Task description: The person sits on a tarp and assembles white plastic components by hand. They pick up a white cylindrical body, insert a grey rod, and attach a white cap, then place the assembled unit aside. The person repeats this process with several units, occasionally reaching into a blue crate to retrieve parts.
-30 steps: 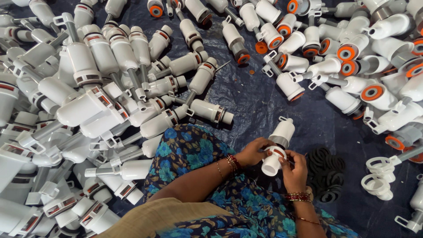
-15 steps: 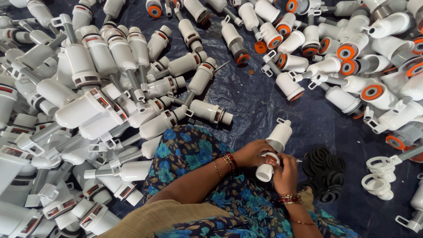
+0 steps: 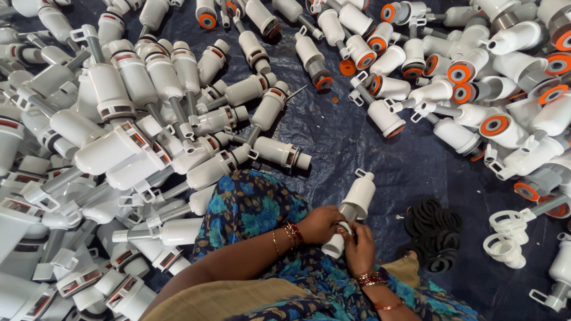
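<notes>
Both hands meet on one white plastic valve body (image 3: 352, 211), held over the lap just above the blue floral cloth (image 3: 256, 208). Left hand (image 3: 318, 224) is curled shut around the lower barrel, thumb and fingers wrapped so the piece cannot roll. Right hand (image 3: 360, 246) is closed at the barrel's near open end, fingertips pinched at the rim; what they press there is hidden, and I cannot tell whether a small part sits under them. The valve body tilts up and away from the lap, its looped top end pointing toward the far pile.

Judging from the grip, fitting something at that rim goes best with the left hand as a steady clamp and the right working round the rim evenly, so nothing seats crooked.

Just right of the valve body lies a heap of black rubber rings (image 3: 437, 229) on the dark blue tarp (image 3: 357, 148), near the right hand. Further right of it are loose white ring clips (image 3: 505, 238). Left of the valve body spreads a dense pile of white fittings with grey stems (image 3: 119, 131); beyond it, up and to the right, a second pile shows orange-ringed ends (image 3: 470, 77).
</notes>
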